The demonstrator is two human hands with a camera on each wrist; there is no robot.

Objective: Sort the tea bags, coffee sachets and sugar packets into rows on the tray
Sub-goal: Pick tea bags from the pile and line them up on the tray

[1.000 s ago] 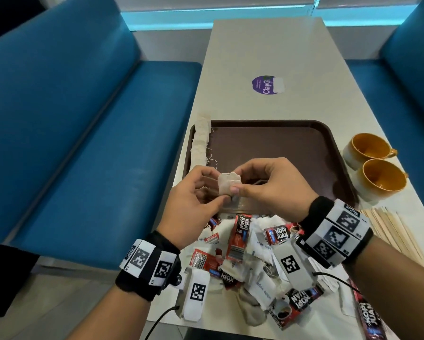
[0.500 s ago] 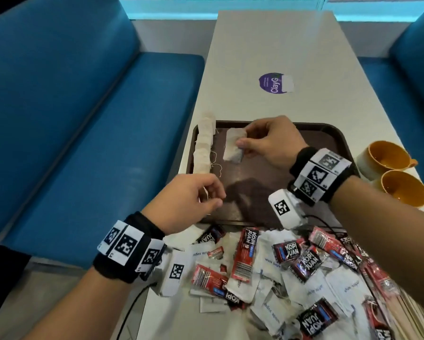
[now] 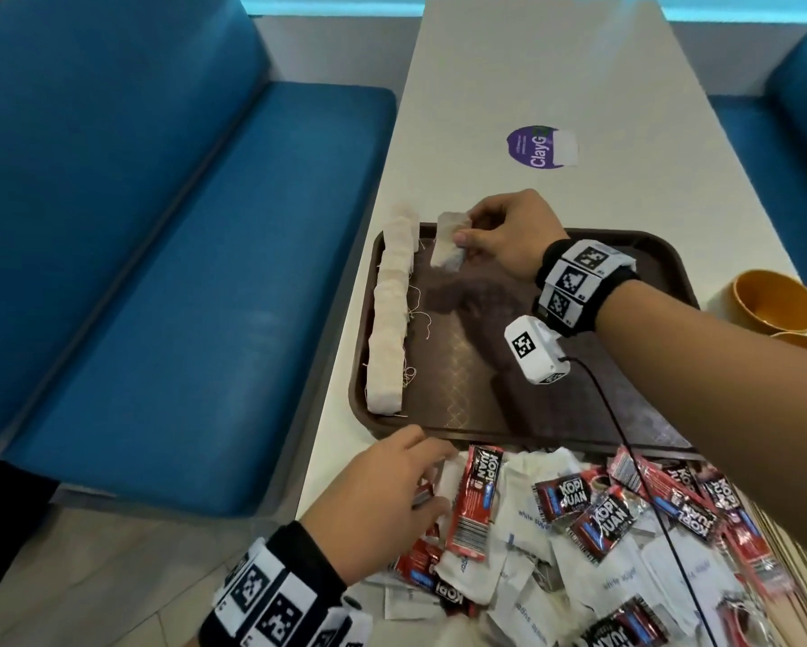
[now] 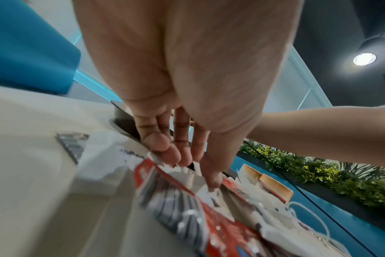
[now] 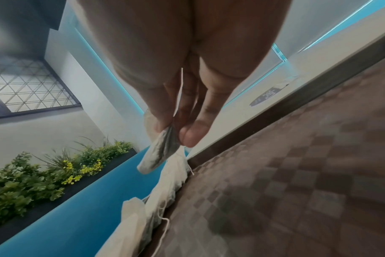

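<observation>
Over the brown tray's (image 3: 485, 389) far left corner, my right hand (image 3: 462, 235) pinches a pale tea bag (image 3: 446, 245) between thumb and fingers. It hangs just right of the row of tea bags (image 3: 389, 310) lying along the tray's left edge. In the right wrist view the tea bag (image 5: 158, 153) dangles from my right hand (image 5: 176, 130) above that row (image 5: 165, 191). My left hand (image 3: 427, 478) rests its fingertips on the mixed pile in front of the tray, beside a red coffee sachet (image 3: 478, 497) and white sugar packets (image 3: 523, 511). I cannot see it holding anything.
Two yellow cups (image 3: 775, 301) stand right of the tray. A wrist camera cable (image 3: 625, 441) trails over the tray's front rim and the pile. A purple sticker (image 3: 539, 147) lies on the table beyond. A blue bench (image 3: 158, 273) runs along the left.
My right hand carried the tea bag from the tray's front edge to its far left corner. My left hand let go of it and dropped back onto the pile.
</observation>
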